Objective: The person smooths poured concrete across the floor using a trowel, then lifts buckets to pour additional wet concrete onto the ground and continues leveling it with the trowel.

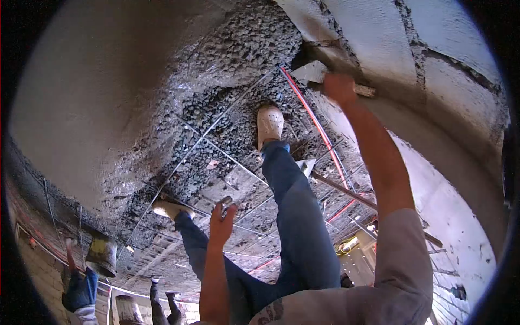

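Observation:
My right hand (339, 89), slightly blurred, is closed round a trowel (310, 72), whose flat blade is beside the rough concrete near the wall's base; a wooden end shows past the hand. My left hand (221, 223) hangs over the floor mesh near my left shin, its fingers curled round a small greyish thing that I cannot make out. Coarse wet concrete (244, 46) surrounds the front of my feet, and smoother grey concrete (81, 92) spreads at the left.
Thin metal bars (182, 161) and a red conduit (314, 115) cross the floor. A shovel (346, 189) lies beside my right leg. A plastered wall (379, 32) curves along the right. At lower left, a co-worker (81, 292) is beside a bucket (102, 254); another bucket (129, 309) stands nearby.

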Demonstrator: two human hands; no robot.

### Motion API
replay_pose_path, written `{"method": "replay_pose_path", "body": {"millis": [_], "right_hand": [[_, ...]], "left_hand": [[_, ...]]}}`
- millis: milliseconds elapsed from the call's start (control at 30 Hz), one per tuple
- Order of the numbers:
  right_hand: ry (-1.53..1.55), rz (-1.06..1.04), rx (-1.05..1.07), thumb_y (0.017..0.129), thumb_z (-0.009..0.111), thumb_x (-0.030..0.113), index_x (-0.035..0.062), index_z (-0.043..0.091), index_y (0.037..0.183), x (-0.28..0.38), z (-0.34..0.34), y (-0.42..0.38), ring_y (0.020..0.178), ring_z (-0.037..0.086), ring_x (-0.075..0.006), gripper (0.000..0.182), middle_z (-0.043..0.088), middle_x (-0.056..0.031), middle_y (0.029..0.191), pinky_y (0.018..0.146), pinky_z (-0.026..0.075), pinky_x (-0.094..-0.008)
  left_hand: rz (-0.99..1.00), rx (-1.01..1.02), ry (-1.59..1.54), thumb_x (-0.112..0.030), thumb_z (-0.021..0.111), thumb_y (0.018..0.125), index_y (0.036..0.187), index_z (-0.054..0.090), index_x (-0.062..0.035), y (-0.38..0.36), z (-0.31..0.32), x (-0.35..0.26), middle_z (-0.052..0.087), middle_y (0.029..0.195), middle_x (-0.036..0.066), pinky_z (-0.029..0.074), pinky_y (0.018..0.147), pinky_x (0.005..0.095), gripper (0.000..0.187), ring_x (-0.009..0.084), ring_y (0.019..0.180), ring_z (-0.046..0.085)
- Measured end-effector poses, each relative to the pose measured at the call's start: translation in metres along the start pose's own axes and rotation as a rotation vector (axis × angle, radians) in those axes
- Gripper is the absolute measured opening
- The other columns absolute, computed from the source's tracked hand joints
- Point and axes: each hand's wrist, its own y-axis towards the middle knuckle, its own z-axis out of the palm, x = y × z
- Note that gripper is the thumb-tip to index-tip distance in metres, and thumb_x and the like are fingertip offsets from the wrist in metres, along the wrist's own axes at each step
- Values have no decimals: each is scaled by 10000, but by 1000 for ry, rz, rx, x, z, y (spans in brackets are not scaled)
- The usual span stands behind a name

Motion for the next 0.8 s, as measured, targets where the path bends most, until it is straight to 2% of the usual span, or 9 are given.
{"method": "replay_pose_path", "body": {"millis": [67,133,267,333,400,567,700,767,800], "right_hand": [[-78,3,-33,754,523,207,87,648,885,-6,5,2,890,605,-294,217,620,-142,917,685,488,-459],[-178,-14,-55,762,514,205,87,651,913,-11,11,5,884,610,-299,235,624,-149,928,692,493,-455],[-268,4,169,758,504,144,55,625,913,2,1,9,946,587,-321,216,594,-183,1019,733,495,-428],[-330,6,309,758,503,140,38,608,938,11,-20,-9,933,591,-320,232,595,-182,1010,729,497,-431],[-253,-23,137,745,519,114,0,553,990,17,-42,-29,916,593,-332,272,599,-188,989,741,493,-437],[11,-61,149,725,524,76,-26,516,987,23,-77,-55,893,579,-381,282,586,-254,936,734,476,-455],[-12,37,238,744,534,120,-14,517,977,11,-27,-43,784,614,-351,269,604,-225,940,672,502,-407],[689,197,273,757,565,273,-40,566,962,10,-2,-63,689,608,-247,374,615,-175,772,596,478,-421],[856,361,339,835,534,336,111,486,1151,27,5,-71,612,559,-177,391,603,-84,828,538,482,-278]], "left_hand": [[-20,40,64,-184,531,875,1127,508,-28,10,-7,0,574,1019,78,409,800,263,297,145,915,517],[17,-49,-7,-170,557,862,1110,520,-15,6,-17,1,573,927,35,394,717,218,295,89,799,486],[-169,-190,-10,-215,550,868,1127,508,-10,-4,-70,47,574,924,36,408,722,233,333,88,826,508],[-106,-191,-44,-237,543,872,1120,510,-1,-10,-92,56,573,937,42,410,723,237,344,94,833,512],[-27,-201,-73,-259,536,875,1113,513,8,-11,-108,68,571,949,48,412,724,241,358,101,839,516],[-96,-276,-58,-260,522,881,1100,518,21,-26,-112,51,567,977,64,419,738,255,356,123,855,526],[-79,-259,-50,-246,534,880,1131,494,16,-18,-99,60,567,984,65,403,767,240,365,114,884,511],[-12,-196,-181,-248,537,878,1140,487,14,-10,-91,69,566,988,64,395,777,233,374,110,891,503],[-42,-165,-155,-254,543,875,1140,486,16,-7,-89,71,566,1003,71,392,791,234,383,113,905,503]]}}
